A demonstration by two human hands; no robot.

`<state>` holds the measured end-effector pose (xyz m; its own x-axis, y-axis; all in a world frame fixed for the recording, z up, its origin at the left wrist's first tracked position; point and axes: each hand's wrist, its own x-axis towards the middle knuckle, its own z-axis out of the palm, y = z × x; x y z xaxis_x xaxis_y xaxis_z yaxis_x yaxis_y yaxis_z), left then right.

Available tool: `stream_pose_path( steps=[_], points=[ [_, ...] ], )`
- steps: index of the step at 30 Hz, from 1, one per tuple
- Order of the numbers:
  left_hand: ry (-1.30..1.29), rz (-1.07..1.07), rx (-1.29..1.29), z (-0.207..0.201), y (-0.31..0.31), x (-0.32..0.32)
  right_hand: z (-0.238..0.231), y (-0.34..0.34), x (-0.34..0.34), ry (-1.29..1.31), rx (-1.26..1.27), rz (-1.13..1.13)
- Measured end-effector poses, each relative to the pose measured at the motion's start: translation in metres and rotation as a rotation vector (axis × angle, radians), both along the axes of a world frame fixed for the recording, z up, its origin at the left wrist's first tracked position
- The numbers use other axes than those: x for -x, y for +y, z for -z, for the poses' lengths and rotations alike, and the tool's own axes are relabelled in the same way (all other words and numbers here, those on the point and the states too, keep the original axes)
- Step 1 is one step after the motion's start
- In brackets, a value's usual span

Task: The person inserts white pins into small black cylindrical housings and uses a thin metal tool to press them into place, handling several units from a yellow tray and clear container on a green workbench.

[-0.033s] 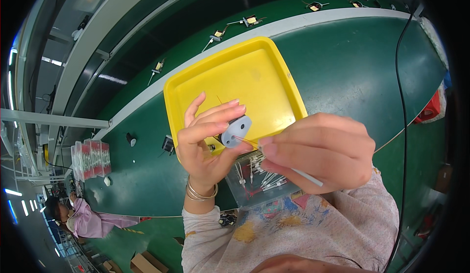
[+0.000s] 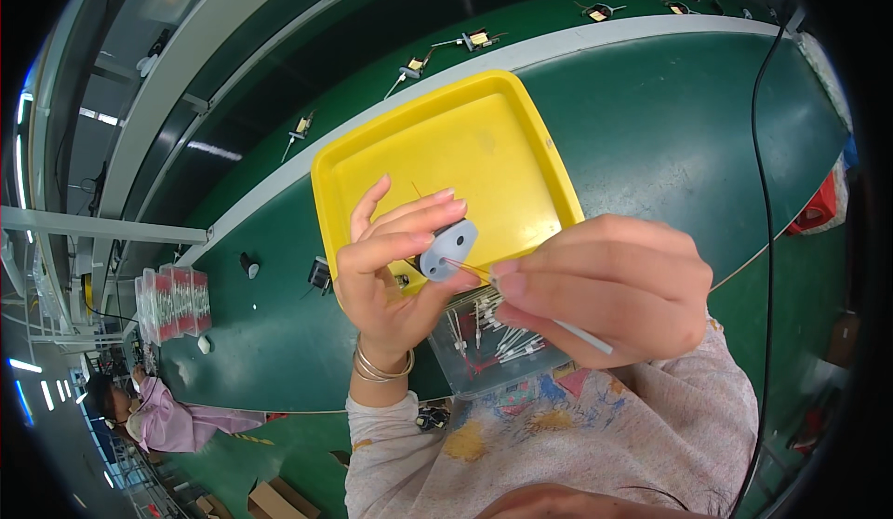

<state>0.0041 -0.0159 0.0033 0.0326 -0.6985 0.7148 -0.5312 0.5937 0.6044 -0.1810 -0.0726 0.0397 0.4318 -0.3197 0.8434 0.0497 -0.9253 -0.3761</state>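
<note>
Left fingers [image 2: 381, 251] grip grey oval end cap [image 2: 447, 242] edgewise, presumably so its holes [image 2: 460, 240] face right fingers [image 2: 558, 284], pinching thin wires [image 2: 475, 270].

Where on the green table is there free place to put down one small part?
A wide patch of green table lies bare between the yellow tray and the black cable. The tray's far half also looks bare. Crowded: the tray's near edge, with the left hand, right hand and a clear box of white pieces.

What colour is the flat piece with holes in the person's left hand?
The flat piece is pale bluish grey; it shows best in the head view.
</note>
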Motion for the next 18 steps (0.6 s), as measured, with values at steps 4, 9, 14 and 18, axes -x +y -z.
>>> stream_pose_path(
  steps=[4,9,14,18],
  points=[
    [0.001,-0.004,0.004,-0.001,0.001,0.000,0.003,-0.003,-0.006,-0.094,0.051,-0.044],
    [-0.011,-0.018,0.016,-0.001,0.001,-0.001,0.003,-0.003,-0.005,-0.085,0.115,-0.046],
    [0.000,-0.030,0.018,-0.001,0.002,0.001,0.006,-0.003,-0.009,-0.139,0.147,-0.041],
    [-0.002,-0.036,0.017,-0.002,0.003,0.001,0.006,-0.003,-0.011,-0.160,0.144,-0.056]
  ],
)
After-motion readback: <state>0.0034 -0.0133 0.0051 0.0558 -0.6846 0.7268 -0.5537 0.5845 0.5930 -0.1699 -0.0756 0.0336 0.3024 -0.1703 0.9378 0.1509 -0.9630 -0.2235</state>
